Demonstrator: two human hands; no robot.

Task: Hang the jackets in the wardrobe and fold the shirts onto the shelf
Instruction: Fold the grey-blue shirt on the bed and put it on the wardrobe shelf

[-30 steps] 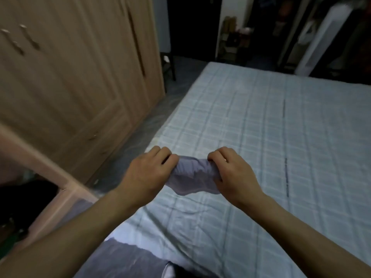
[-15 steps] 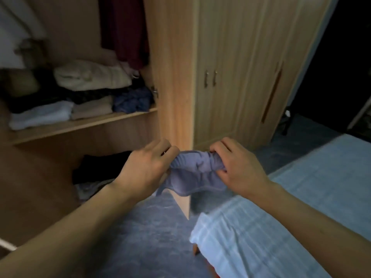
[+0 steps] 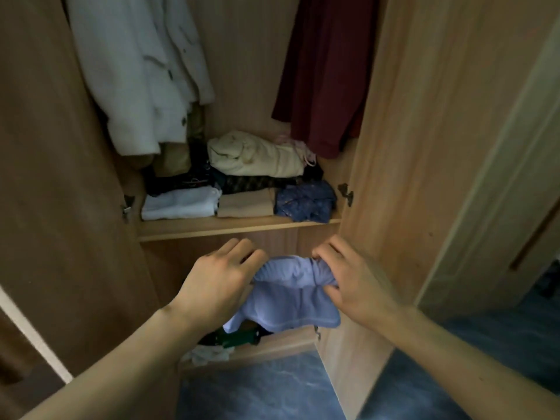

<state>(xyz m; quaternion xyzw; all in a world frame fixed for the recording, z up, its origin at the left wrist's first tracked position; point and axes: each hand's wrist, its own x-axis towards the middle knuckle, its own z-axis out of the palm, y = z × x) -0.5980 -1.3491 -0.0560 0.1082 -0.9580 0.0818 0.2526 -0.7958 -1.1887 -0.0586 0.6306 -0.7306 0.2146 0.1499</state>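
A folded pale blue shirt [image 3: 291, 295] hangs between my hands in front of the open wardrobe, just below its shelf [image 3: 236, 227]. My left hand [image 3: 221, 280] grips the shirt's left end and my right hand [image 3: 351, 283] grips its right end, fingers curled round the cloth. The shelf holds several folded clothes: a white one [image 3: 181, 204], a beige one [image 3: 245, 207], a dark blue one [image 3: 306, 201] and a cream bundle [image 3: 254, 156] on top. Above hang a white jacket [image 3: 142, 71] and a dark red garment [image 3: 327, 71].
Both wardrobe doors stand open: the left door [image 3: 60, 177] and the right door [image 3: 424, 147] flank my arms. Dark and white clothes [image 3: 230, 341] lie in the bottom compartment. The floor [image 3: 257, 389] is blue-grey.
I turned from the bed to face the open wardrobe. The shirt, still held by both hands, now sits straight in front of the compartment below the shelf.
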